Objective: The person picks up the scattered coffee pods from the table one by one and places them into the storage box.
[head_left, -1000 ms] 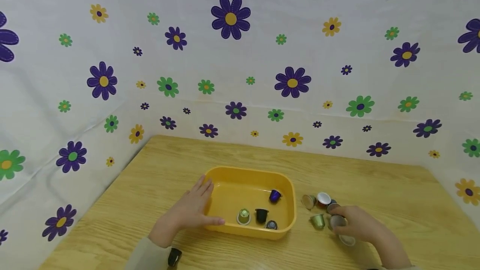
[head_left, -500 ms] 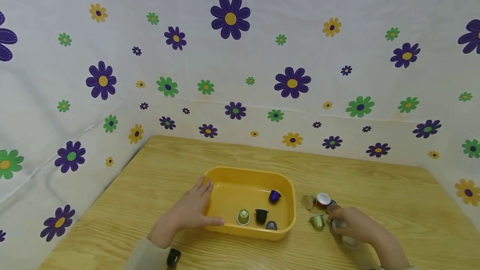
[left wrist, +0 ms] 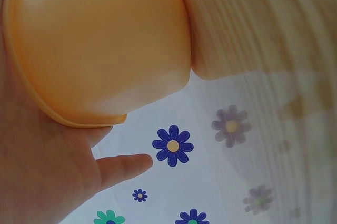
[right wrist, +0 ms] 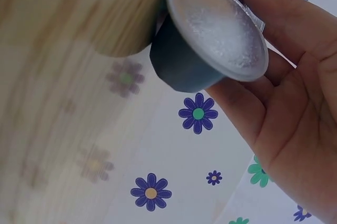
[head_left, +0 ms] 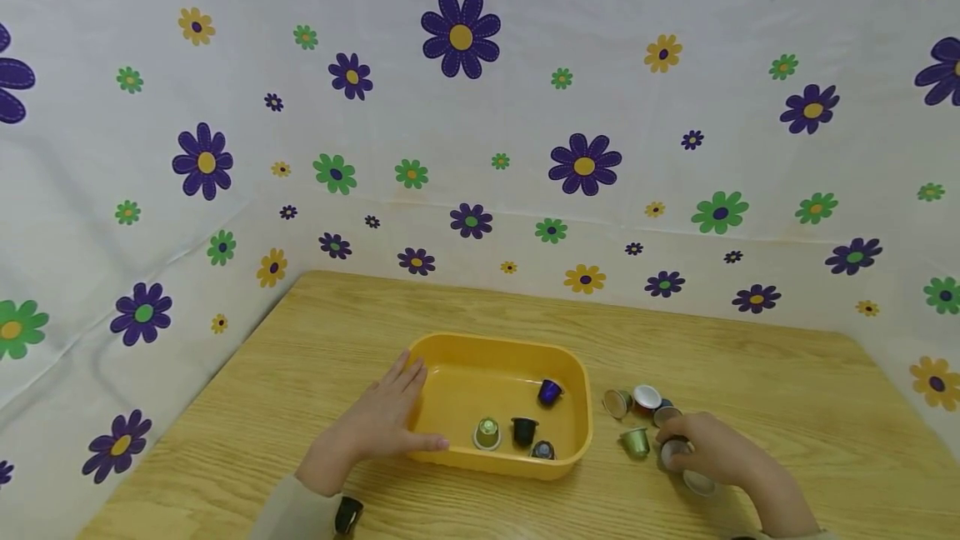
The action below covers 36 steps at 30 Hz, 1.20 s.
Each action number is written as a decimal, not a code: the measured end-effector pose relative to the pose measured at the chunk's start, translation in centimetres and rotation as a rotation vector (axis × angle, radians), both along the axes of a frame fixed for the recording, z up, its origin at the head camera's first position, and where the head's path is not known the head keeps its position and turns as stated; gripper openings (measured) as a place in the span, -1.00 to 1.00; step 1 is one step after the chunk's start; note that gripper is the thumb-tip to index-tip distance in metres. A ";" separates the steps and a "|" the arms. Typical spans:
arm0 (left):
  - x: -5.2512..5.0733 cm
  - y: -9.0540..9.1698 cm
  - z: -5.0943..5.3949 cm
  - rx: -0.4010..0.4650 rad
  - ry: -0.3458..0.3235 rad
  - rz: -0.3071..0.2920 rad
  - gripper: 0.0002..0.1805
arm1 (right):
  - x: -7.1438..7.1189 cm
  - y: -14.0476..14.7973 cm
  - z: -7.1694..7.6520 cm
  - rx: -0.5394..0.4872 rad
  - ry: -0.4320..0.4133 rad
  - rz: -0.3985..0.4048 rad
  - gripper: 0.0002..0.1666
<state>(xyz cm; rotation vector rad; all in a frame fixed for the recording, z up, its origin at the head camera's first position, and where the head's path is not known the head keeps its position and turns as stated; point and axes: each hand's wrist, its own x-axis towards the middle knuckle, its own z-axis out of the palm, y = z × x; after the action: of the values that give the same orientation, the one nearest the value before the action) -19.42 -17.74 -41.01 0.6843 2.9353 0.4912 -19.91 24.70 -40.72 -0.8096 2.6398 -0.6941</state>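
My left hand (head_left: 375, 423) rests with straight fingers on the left end of a yellow tray (head_left: 498, 463), its thumb along the near rim. Inside lie a blue coffee capsule (head_left: 550, 392), a pale green capsule (head_left: 487, 433), a black capsule (head_left: 523, 432) and a grey capsule (head_left: 543, 450). To the tray's right, my right hand (head_left: 716, 450) pinches a silver-lidded coffee capsule (head_left: 672, 453) between thumb and fingers, low over the table. Just below that hand sits another capsule (head_left: 700, 483), whose pale lid and blue-grey body (right wrist: 181, 60) appear large in the right wrist view.
Between tray and right hand are a tan-lidded capsule (head_left: 617, 403), a white-lidded one (head_left: 647, 397), a green one (head_left: 636, 442) and a grey-lidded one (head_left: 666, 417). A black capsule (head_left: 348, 515) lies by my left sleeve. Flowered cloth (head_left: 510, 107) stands behind the table.
The capsule at my right fingertips and the one below that hand have shifted slightly. My left hand and the tray stay in place.
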 end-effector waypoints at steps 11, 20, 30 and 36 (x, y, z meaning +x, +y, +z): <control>-0.2 0.1 0.0 -0.010 -0.004 0.003 0.14 | 0.2 -0.7 0.4 -0.009 0.075 0.006 -0.80; -0.1 0.2 0.2 -0.011 -0.002 0.008 0.13 | 0.3 -1.2 1.4 -0.024 0.157 -0.009 -0.79; 0.0 0.0 0.1 -0.009 0.027 0.000 0.13 | 1.2 -2.0 2.6 -0.062 0.261 -0.026 -0.70; 0.0 0.1 0.2 0.013 0.019 -0.007 0.11 | 1.5 -2.1 3.1 -0.059 0.310 -0.058 -0.72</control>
<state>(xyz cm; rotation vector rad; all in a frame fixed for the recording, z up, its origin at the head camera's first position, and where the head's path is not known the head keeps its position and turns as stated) -19.43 -17.66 -40.79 0.7050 2.9486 0.5060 -18.45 22.56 -37.59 -0.9262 2.9413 -0.7152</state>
